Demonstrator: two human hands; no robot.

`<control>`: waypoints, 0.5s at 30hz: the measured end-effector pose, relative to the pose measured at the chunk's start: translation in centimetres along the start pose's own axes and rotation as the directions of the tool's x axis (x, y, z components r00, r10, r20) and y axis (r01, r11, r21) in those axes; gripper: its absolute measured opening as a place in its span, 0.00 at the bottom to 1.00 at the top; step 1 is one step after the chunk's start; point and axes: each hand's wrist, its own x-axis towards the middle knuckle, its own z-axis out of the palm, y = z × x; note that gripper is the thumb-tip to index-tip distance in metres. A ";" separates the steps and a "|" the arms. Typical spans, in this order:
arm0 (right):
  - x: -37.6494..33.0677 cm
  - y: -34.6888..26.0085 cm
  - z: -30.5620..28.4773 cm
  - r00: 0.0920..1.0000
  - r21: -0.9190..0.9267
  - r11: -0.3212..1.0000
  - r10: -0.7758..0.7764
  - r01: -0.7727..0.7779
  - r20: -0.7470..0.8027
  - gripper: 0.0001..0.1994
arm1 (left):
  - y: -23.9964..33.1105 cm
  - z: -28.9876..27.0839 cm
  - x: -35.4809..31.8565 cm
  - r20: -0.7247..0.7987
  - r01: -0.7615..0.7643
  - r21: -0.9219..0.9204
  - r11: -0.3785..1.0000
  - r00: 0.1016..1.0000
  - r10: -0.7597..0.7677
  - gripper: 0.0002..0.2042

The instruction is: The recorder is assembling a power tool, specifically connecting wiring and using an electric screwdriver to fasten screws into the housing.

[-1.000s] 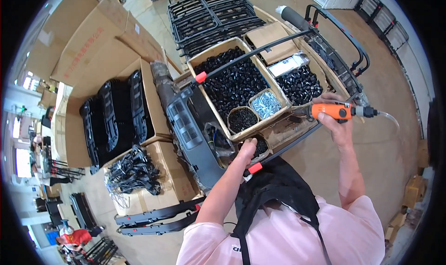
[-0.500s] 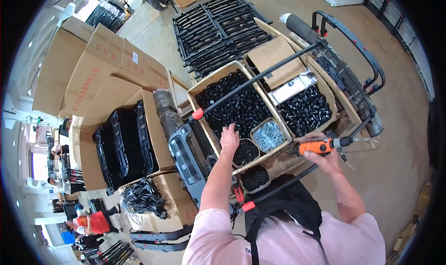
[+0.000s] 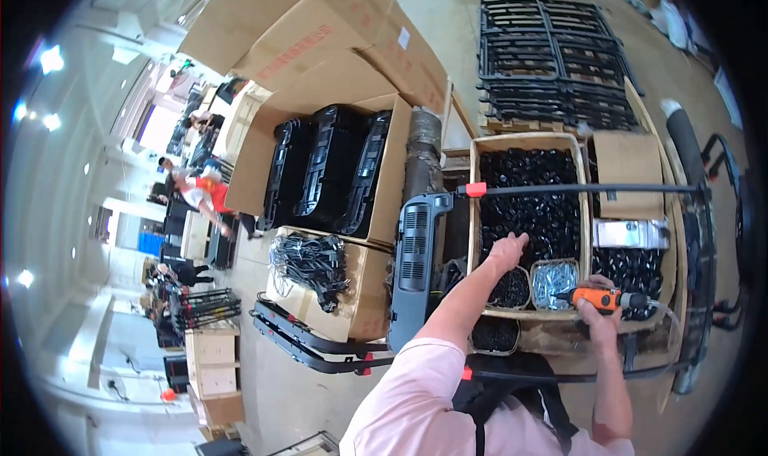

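Note:
My left hand (image 3: 506, 252) reaches over the near left part of a wooden-sided bin (image 3: 474, 162) with many small black plastic parts (image 3: 528, 164). Its fingers are drawn together at the parts; whatever they pinch is too small to make out. In my right hand (image 3: 598, 315) is an orange power screwdriver (image 3: 598, 298), its bit pointing left beside a tub of silvery screws (image 3: 554, 286). A clear tube or cord trails from its rear. Small black screws fill another tub (image 3: 510, 288) just below my left hand. A black metal frame bar (image 3: 576, 189) crosses above the bin.
A grey vented housing (image 3: 414, 252) stands left of the bin. Beyond it are an open carton (image 3: 320, 232) of black plastic shells and a bundle of black cables (image 3: 312, 268). Black frames (image 3: 552, 64) are stacked behind. A flat cardboard box (image 3: 628, 172) lies at right.
My view has turned left, so the bin and frame now sit further right. My left hand stays over the black parts; my right still holds the screwdriver, now nearer the silvery screws.

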 end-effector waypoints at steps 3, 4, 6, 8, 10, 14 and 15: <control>2.2 1.7 1.1 1.000 0.060 0.998 -0.030 0.030 -0.010 0.28 | 1.0 -0.6 -0.6 -0.007 0.055 -0.162 0.985 0.998 -0.057 0.15; 3.1 2.7 1.4 0.999 0.048 0.998 -0.035 0.035 -0.007 0.28 | 1.2 -0.7 -0.7 -0.015 0.053 -0.171 0.984 0.998 -0.056 0.15; 5.6 4.2 2.3 0.988 0.028 0.987 -0.157 0.157 0.001 0.29 | 1.3 -0.3 -0.7 -0.116 0.083 -0.259 0.962 0.986 -0.117 0.14; 7.8 5.5 3.7 0.993 -0.024 0.993 -0.119 0.118 -0.012 0.27 | 0.9 -0.2 -1.1 -0.160 0.132 -0.342 0.931 0.968 -0.196 0.13; 10.5 7.2 6.4 0.994 -0.101 0.989 -0.106 0.106 0.004 0.27 | -1.1 -0.4 -2.3 -0.304 0.122 -0.513 0.850 0.900 -0.312 0.14; 15.4 13.5 4.2 0.988 -0.191 0.980 -0.087 0.061 -0.127 0.26 | 2.4 -3.7 -2.4 0.103 0.244 -0.926 0.288 0.898 -0.429 0.15; 16.2 13.6 4.3 0.990 -0.263 0.964 -0.057 0.021 -0.130 0.26 | 2.3 -4.2 -3.4 0.159 0.217 -0.970 0.105 0.902 -0.401 0.16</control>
